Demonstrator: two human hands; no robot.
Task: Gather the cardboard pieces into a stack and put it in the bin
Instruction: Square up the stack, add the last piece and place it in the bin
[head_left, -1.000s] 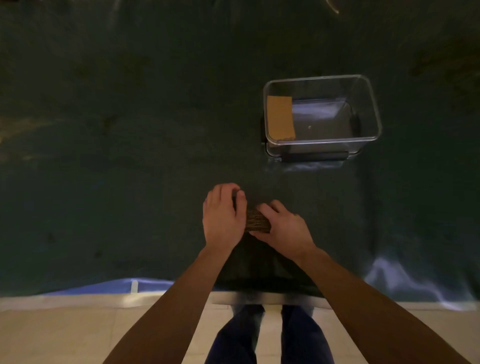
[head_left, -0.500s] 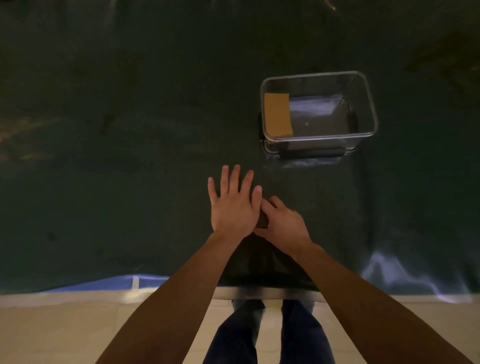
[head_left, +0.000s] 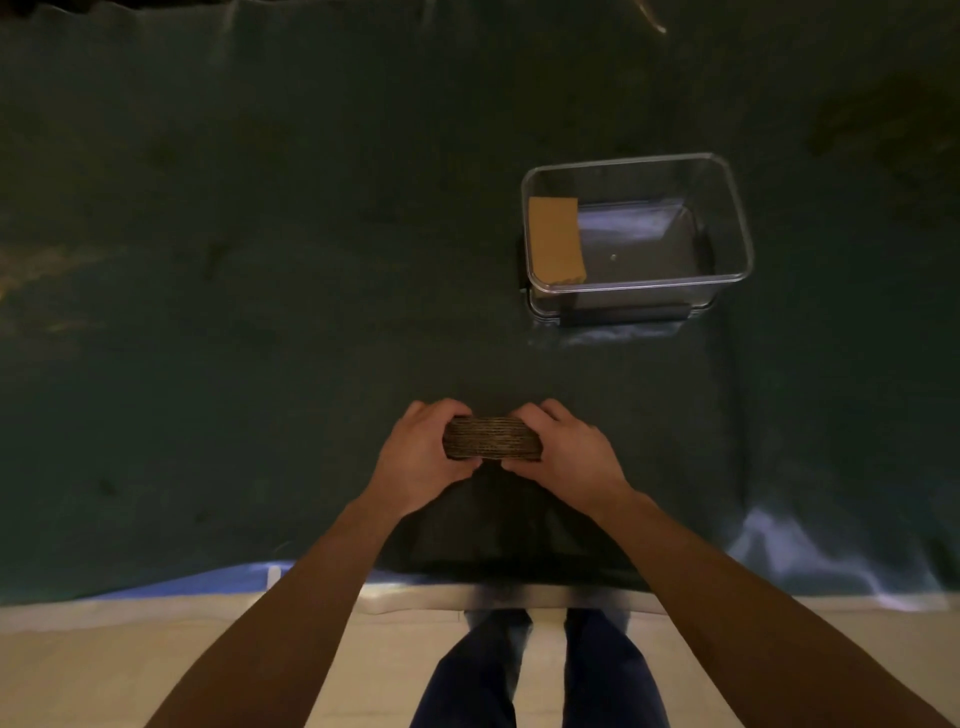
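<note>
A stack of cardboard pieces (head_left: 492, 439) shows its layered corrugated edges toward me, near the front middle of the dark green table. My left hand (head_left: 418, 457) grips its left end and my right hand (head_left: 569, 454) grips its right end. Whether the stack touches the table I cannot tell. A clear plastic bin (head_left: 737, 228) stands farther back and to the right. One tan cardboard piece (head_left: 555, 239) leans against the bin's left inner wall.
The dark green cloth covers the table (head_left: 234, 312) to its front edge, where a blue strip (head_left: 208, 579) shows. Below the edge are a pale floor and my legs (head_left: 540, 670). A wrinkle in the cloth lies at the front right.
My left hand, spread flat over the stack half a second ago, now curls around its left end. The stack has turned so its layered edge faces me between both hands.
</note>
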